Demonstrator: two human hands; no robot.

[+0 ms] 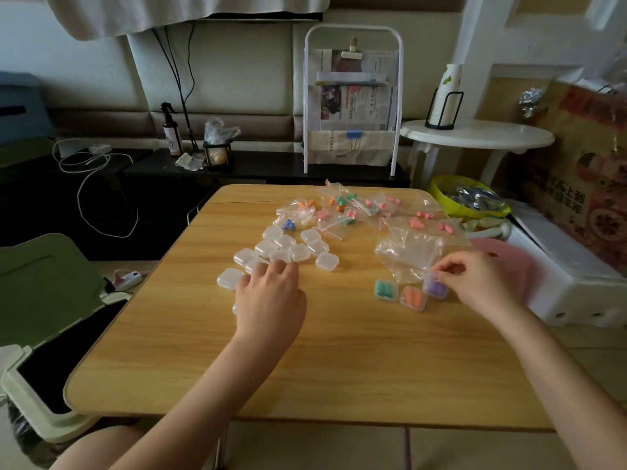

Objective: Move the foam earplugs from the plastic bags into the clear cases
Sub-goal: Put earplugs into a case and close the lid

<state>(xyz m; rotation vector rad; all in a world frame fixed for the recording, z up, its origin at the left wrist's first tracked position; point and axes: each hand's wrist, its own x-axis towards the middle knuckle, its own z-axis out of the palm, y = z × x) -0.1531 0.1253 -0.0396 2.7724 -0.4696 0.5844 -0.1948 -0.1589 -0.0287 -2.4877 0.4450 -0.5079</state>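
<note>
The left hand [269, 293] is down on the wooden table [305, 368], palm down, covering the near edge of the heap of empty clear cases [288, 249]. Its fingertips are tucked out of sight behind the knuckles, so whether they pinch a case or just rest on one, I cannot tell. A sliver of one more case [234, 308] peeks out by the thumb side, mostly hidden.

Over on the right, the right hand [475, 283] has fingers curled onto the purple-filled case [435, 287], pinching at its far corner; the lid looks closed, though the fingers block part of it. The purple earplugs inside lie side by side, long axes running roughly toward and away from the person. Just beside it sit an orange-filled case [413, 298] and a green-filled case [386, 289], plugs in each lying parallel, the same near-far way with a slight slant.

An empty crumpled plastic bag [409, 252] lies just behind those three, its near edge touching the purple case. At the far edge of the table, the small bags of earplugs [359, 206] overlap, pink, orange, green, one blue; the plugs inside point every which way, and the glare on the plastic makes a count impossible.
</note>
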